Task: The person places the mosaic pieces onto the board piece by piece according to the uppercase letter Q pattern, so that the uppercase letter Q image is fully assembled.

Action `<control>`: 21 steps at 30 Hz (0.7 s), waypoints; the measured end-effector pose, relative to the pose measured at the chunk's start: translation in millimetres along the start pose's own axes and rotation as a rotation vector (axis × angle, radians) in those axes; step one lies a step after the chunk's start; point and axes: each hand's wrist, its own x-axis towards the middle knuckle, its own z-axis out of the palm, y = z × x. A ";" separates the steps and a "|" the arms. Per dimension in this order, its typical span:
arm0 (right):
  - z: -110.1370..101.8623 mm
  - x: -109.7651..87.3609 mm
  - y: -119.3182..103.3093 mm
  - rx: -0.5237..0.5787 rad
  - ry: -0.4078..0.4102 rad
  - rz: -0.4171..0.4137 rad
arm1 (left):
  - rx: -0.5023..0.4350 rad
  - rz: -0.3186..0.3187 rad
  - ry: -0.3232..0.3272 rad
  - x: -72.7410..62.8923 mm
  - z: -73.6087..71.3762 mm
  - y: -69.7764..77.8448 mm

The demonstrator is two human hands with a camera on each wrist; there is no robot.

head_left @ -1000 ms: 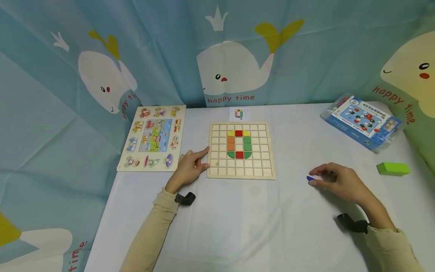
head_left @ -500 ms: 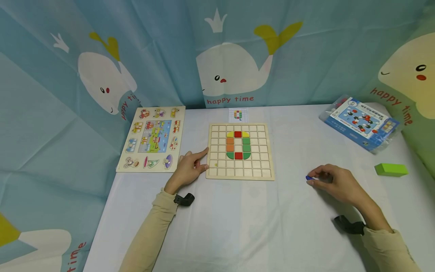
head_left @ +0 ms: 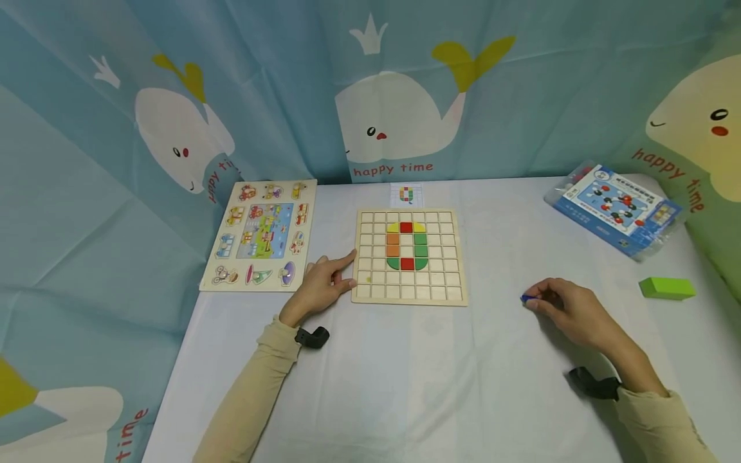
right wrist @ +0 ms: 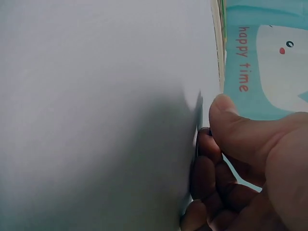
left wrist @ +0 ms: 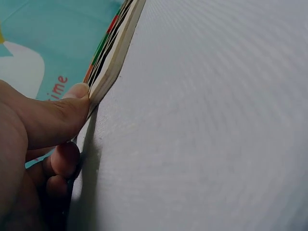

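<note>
A square wooden grid board lies on the white table, with red, yellow, orange and green pieces forming a ring in its cells. At the board's left edge, the thumb and index finger of my left hand touch its side; in the left wrist view the thumb presses on the board's edge. Off to the right of the board, my right hand pinches a small blue puzzle piece between thumb and fingers, low over the table. The right wrist view hides most of that piece behind the thumb.
Behind the board lies a small picture card. A wooden peg puzzle is at the left. To the far right are a blue boxed set in clear wrap and a green block. A whale-print curtain borders the table.
My right thumb and fingers have shifted slightly around the blue piece, which has turned a little and sits a bit further left. My left hand stays at the board's edge.
</note>
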 end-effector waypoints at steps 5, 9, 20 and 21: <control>4.1 3.2 -2.1 0.026 0.002 0.036 | 0.000 -0.009 -0.010 1.5 2.5 -1.6; 8.0 8.3 -7.3 0.047 -0.008 0.046 | 0.006 -0.007 -0.010 2.1 3.2 -1.5; 24.0 32.2 -35.6 0.085 -0.003 0.003 | 0.009 -0.003 -0.007 1.0 1.2 0.0; 25.9 34.9 -38.5 0.089 -0.006 0.002 | 0.010 -0.003 -0.006 0.9 1.2 -0.1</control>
